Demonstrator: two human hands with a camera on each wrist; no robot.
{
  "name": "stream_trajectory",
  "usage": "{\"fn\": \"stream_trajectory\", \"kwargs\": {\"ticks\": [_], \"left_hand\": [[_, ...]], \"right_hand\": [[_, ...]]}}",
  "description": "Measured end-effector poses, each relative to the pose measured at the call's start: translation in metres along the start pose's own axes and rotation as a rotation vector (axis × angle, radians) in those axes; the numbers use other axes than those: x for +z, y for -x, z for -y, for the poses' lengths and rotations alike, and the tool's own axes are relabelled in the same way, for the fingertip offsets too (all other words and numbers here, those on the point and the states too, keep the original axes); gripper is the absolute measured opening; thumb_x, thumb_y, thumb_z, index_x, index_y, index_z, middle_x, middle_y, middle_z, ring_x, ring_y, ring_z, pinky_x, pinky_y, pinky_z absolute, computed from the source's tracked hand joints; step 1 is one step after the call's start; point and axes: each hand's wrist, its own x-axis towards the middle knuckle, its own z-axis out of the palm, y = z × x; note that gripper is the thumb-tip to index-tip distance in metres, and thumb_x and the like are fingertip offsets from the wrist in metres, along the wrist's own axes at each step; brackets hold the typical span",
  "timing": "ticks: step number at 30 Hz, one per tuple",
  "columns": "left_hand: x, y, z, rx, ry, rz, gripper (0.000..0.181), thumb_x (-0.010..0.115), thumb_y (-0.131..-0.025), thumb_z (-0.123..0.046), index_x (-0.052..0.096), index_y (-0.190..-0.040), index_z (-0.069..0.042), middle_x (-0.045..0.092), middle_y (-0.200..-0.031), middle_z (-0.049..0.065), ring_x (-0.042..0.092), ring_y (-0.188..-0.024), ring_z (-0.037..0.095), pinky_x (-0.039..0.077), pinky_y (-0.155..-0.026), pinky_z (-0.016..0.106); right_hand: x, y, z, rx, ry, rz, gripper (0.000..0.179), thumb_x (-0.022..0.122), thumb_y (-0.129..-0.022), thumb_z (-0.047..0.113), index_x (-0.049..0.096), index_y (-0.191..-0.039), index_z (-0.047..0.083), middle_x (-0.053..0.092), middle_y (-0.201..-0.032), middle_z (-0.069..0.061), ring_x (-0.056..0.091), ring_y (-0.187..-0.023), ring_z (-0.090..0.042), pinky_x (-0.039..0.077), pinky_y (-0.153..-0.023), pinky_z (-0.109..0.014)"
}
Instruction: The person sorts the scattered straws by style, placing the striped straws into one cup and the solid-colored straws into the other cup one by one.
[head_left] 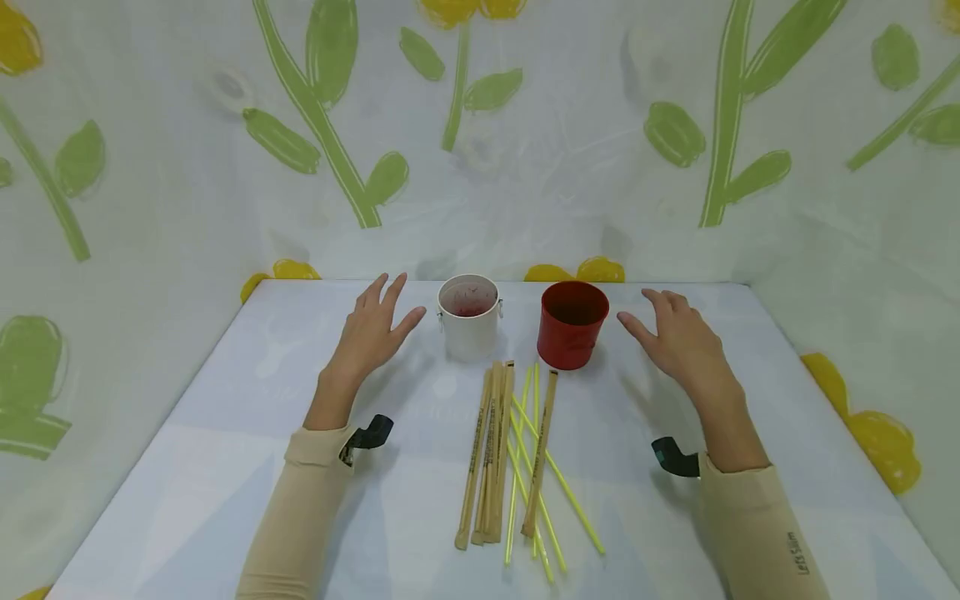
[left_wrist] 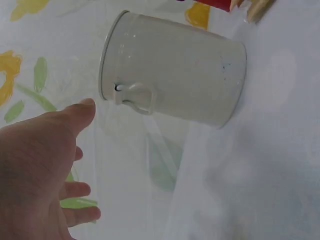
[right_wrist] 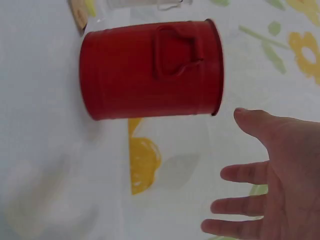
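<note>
A white metal bucket (head_left: 471, 329) with small side handles stands upright toward the back of the table, reddish marks inside it. Just right of it is a red bucket (head_left: 572, 329), also upright. My left hand (head_left: 371, 333) hovers left of the white bucket, fingers spread, holding nothing; in the left wrist view its thumb points toward the rim. On the other side, my right hand (head_left: 681, 340) is held beside the red bucket, fingers extended and apart from it. Several paper-wrapped sticks (head_left: 487, 467) and several yellow straws (head_left: 558, 475) lie in front of the buckets.
One wrapped stick (head_left: 542, 450) lies across the yellow straws. The pale table (head_left: 247, 467) is bordered by hanging cloth (head_left: 547, 192) printed with green leaves and yellow flowers. Dark wrist cameras (head_left: 372, 432) stick out from both sleeves.
</note>
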Motion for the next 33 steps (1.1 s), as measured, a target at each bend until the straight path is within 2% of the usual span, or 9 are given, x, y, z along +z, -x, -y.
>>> {"fn": "stream_trajectory", "kwargs": {"ticks": [6,9,13,18,22,28,33], "left_hand": [[-0.002,-0.002,-0.01,0.071,0.085,-0.026,0.074,0.048,-0.098,-0.054,0.02,-0.157,-0.02,0.02,-0.161,0.017,0.028,-0.144,0.043,0.034,-0.105,0.068],[-0.002,-0.003,-0.014,0.097,0.11,-0.021,0.074,0.05,-0.098,-0.053,0.019,-0.158,-0.02,0.021,-0.161,0.017,0.028,-0.144,0.042,0.034,-0.106,0.066],[-0.002,-0.004,-0.021,0.131,0.15,-0.008,0.076,0.053,-0.098,-0.051,0.018,-0.158,-0.02,0.021,-0.161,0.017,0.027,-0.145,0.04,0.034,-0.108,0.064],[0.001,-0.008,-0.028,0.175,0.179,0.011,0.08,0.057,-0.095,-0.051,0.018,-0.158,-0.019,0.022,-0.16,0.016,0.028,-0.145,0.038,0.033,-0.11,0.062],[0.006,-0.013,-0.032,0.2,0.204,0.035,0.084,0.06,-0.093,-0.052,0.019,-0.157,-0.017,0.022,-0.16,0.016,0.027,-0.146,0.036,0.032,-0.112,0.06],[0.013,-0.019,-0.037,0.178,0.257,0.068,0.094,0.069,-0.086,-0.053,0.019,-0.158,-0.02,0.023,-0.16,0.015,0.028,-0.146,0.036,0.032,-0.112,0.06],[0.019,-0.024,-0.037,0.144,0.375,0.105,0.104,0.078,-0.079,-0.051,0.017,-0.158,-0.022,0.028,-0.158,0.015,0.032,-0.145,0.033,0.032,-0.113,0.059]], "right_hand": [[-0.014,0.013,0.016,-0.003,-0.06,-0.053,0.086,0.033,-0.093,0.073,0.037,-0.148,0.006,0.047,-0.139,-0.028,0.051,-0.119,-0.045,0.047,-0.088,-0.064],[-0.018,0.021,0.025,-0.036,-0.107,-0.066,0.077,0.039,-0.093,0.07,0.049,-0.137,0.006,0.063,-0.12,-0.022,0.062,-0.097,-0.036,0.053,-0.073,-0.049],[-0.017,0.03,0.036,-0.09,-0.136,-0.051,0.056,0.05,-0.096,0.059,0.06,-0.117,0.009,0.07,-0.095,-0.014,0.061,-0.075,-0.025,0.048,-0.058,-0.031],[-0.007,0.034,0.05,-0.157,-0.166,0.046,0.04,0.059,-0.095,0.05,0.064,-0.103,0.011,0.071,-0.083,-0.006,0.059,-0.065,-0.016,0.047,-0.058,-0.028],[0.005,0.034,0.06,-0.18,-0.174,0.136,0.037,0.062,-0.093,0.049,0.065,-0.1,0.013,0.07,-0.08,-0.004,0.059,-0.059,-0.013,0.047,-0.058,-0.028],[0.021,0.031,0.072,-0.159,-0.192,0.309,0.041,0.065,-0.092,0.045,0.066,-0.11,0.009,0.072,-0.089,-0.008,0.065,-0.063,-0.018,0.05,-0.058,-0.027],[0.031,0.032,0.079,-0.094,-0.174,0.442,0.054,0.069,-0.089,0.046,0.063,-0.12,0.003,0.07,-0.076,-0.008,0.065,-0.06,-0.019,0.052,-0.056,-0.029]]}}
